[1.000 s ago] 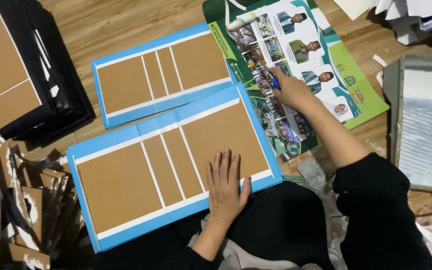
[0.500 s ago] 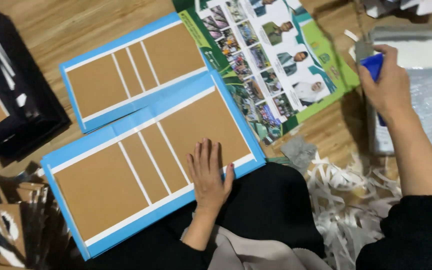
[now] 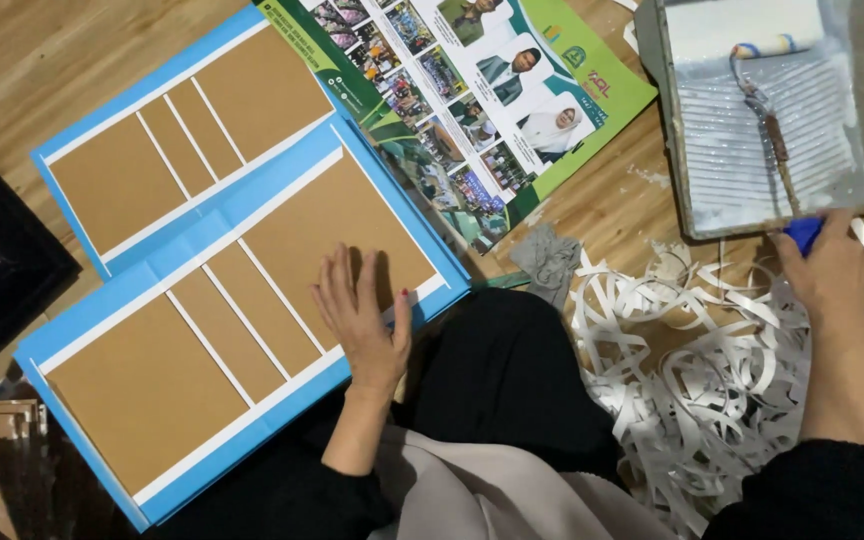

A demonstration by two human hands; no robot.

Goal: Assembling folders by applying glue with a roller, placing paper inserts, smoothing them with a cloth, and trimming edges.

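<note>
Left hand [image 3: 364, 318] flat and open on the blue cover [image 3: 242, 300], right hand [image 3: 832, 270] shut on the roller handle [image 3: 804, 233]; might drip white glue from the tray [image 3: 672, 110] onto the poster [image 3: 472, 90].

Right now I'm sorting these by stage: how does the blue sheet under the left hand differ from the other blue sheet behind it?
The near blue sheet is pinned by the left hand; the far blue sheet lies untouched. The near one overlaps the far one's lower edge and partly rests on the person's lap. Both carry brown card panels separated by white strips.
</note>
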